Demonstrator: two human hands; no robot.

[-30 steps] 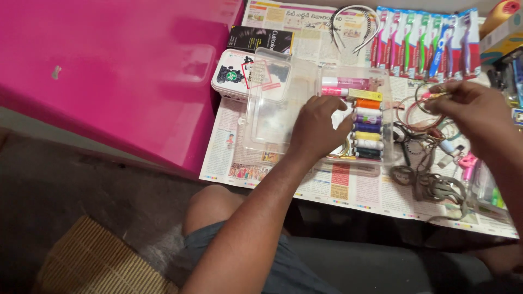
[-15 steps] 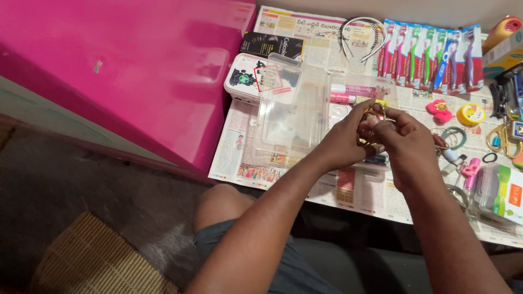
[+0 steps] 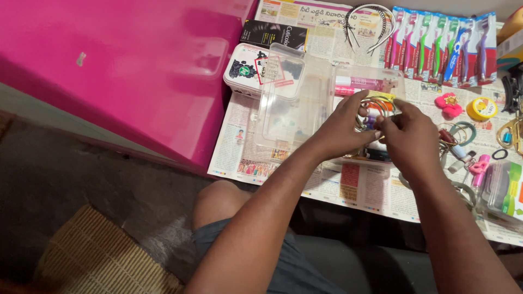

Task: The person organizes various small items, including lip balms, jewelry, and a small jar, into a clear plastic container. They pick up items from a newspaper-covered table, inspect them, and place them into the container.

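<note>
My left hand (image 3: 342, 128) and my right hand (image 3: 411, 136) meet over a clear plastic box (image 3: 376, 81) of thread spools. Between their fingertips they hold a bunch of thin metal bangles (image 3: 372, 109), ring side toward me. The box's clear lid (image 3: 291, 103) lies open to the left. Most spools are hidden under my hands; pink tubes (image 3: 357, 83) show at the box's far end.
Newspaper (image 3: 354, 185) covers the surface. A big pink plastic lid (image 3: 120, 71) lies at left. A white tin (image 3: 242, 71), black packet (image 3: 275, 34), hairbands (image 3: 370, 24), toothbrush packs (image 3: 441, 46), a pink flower clip (image 3: 448, 103), yellow tape (image 3: 482, 108) and loose bands (image 3: 463, 133) surround the box.
My right hand brought the bangles from the pile at right over to the box, where both hands now hold them. The view shifted slightly.
</note>
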